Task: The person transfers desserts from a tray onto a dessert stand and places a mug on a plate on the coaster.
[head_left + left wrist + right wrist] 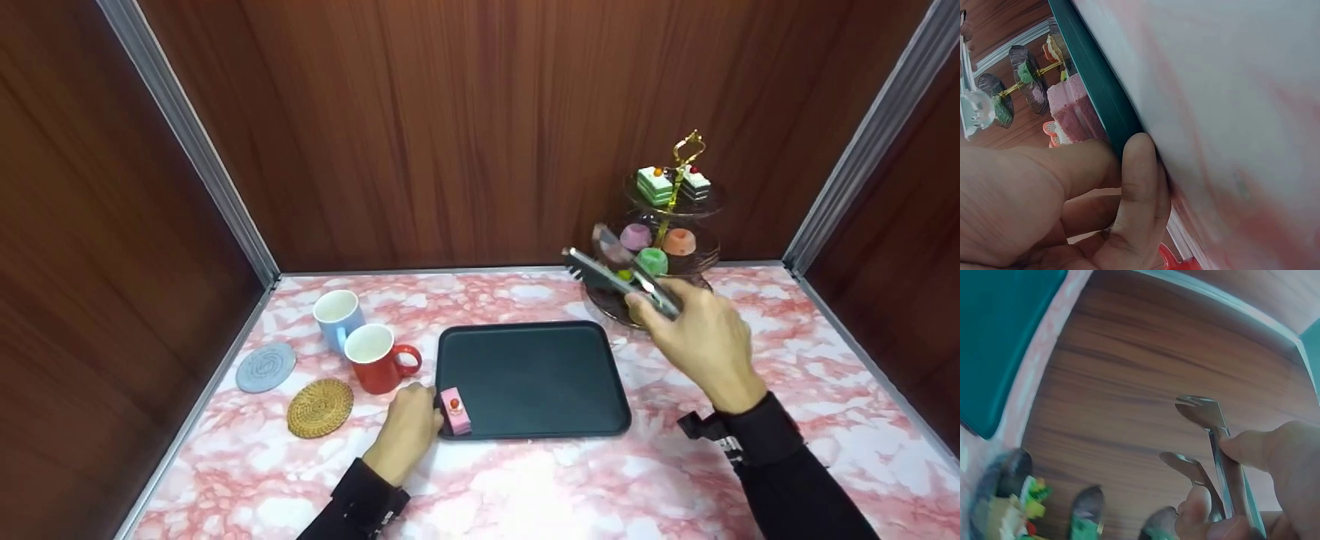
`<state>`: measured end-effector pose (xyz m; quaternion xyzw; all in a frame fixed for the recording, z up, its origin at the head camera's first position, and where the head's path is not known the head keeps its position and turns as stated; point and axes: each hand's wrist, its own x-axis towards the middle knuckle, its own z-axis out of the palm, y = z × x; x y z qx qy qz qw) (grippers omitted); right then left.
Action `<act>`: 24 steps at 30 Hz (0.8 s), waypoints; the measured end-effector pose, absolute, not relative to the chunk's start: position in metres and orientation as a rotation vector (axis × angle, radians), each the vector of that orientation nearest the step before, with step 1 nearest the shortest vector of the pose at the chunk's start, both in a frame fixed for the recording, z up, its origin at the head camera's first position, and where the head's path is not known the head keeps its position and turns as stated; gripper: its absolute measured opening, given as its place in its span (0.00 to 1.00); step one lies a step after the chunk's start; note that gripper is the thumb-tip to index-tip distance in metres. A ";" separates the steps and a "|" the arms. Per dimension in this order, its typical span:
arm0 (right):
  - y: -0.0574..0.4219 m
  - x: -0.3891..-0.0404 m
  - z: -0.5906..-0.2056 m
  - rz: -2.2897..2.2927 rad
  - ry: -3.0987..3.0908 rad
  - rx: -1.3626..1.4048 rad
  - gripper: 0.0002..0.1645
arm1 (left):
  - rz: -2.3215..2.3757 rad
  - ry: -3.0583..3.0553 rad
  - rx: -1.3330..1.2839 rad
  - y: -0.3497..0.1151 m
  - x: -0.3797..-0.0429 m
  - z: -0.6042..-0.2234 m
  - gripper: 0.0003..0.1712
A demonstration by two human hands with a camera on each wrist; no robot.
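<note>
My left hand (pixel 409 426) pinches the left rim of a dark rectangular tray (pixel 536 379) near its front corner. The left wrist view has the thumb and fingers on the green-looking rim (pixel 1098 81). Just inside that corner sits a pink slice of cake (pixel 456 414) with a red-orange topping. Metal serving tongs (pixel 1223 455) are gripped in my right hand (pixel 709 341), their two arms spread apart with nothing visible between the tips. They are held up in front of a tiered dessert stand (pixel 664 225), hiding part of its lower tiers.
On the stand, layered cake slices (pixel 655 187) occupy the top, with coloured round sweets (pixel 652 262) below. Left of the tray stand a red mug (pixel 375 367) and a light blue mug (pixel 337 319), beside a woven coaster (pixel 320 408) and a grey coaster (pixel 266 367). Wood-look panels enclose the table.
</note>
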<state>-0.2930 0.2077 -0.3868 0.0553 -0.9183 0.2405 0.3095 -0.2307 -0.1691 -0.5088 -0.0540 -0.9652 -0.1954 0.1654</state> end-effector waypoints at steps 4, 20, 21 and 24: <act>0.199 -0.294 -0.400 0.616 -2.455 0.211 0.32 | -0.557 -2.737 -0.167 -0.170 -0.230 -0.509 0.05; 0.172 -0.295 -0.445 0.584 -2.608 0.581 0.33 | -0.592 -2.792 -0.147 -0.172 -0.233 -0.507 0.04; 0.170 -0.295 -0.448 0.573 -2.621 0.599 0.34 | -0.589 -2.790 -0.146 -0.172 -0.232 -0.507 0.04; 0.165 -0.297 -0.455 0.537 -2.650 0.663 0.34 | -0.585 -2.782 -0.139 -0.173 -0.232 -0.507 0.04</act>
